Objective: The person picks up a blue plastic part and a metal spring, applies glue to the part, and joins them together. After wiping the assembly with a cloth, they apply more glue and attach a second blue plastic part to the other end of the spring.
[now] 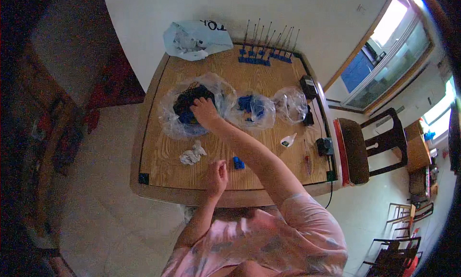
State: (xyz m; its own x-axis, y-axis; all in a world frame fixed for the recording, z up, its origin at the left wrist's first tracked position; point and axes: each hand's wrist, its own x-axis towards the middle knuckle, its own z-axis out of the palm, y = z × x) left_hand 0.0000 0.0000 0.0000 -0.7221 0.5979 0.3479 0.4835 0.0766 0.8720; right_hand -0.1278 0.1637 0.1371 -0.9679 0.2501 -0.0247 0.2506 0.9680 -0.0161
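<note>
My right hand [205, 112] reaches across the table into a large clear plastic bag [168, 118]. Its bent fingers are closed down on a tangled pile of thin black parts [185, 102], which hides what lies under the fingertips. Something blue shows at the bottom of that bag. Near the front edge, my left hand [219, 177] is loosely curled, with nothing visible in it. Just right of it lies a small blue block [238, 162]. Beyond the left hand sits a crumpled white tissue [193, 153].
Right of the large bag are a clear bag of blue parts [251, 106] and another clear bag [291, 105]. A white bottle [288, 141], a screwdriver [307, 158] and a black adapter [324, 146] lie right. Blue bases with upright black rods [254, 61] stand behind, beside a pale bag [201, 39].
</note>
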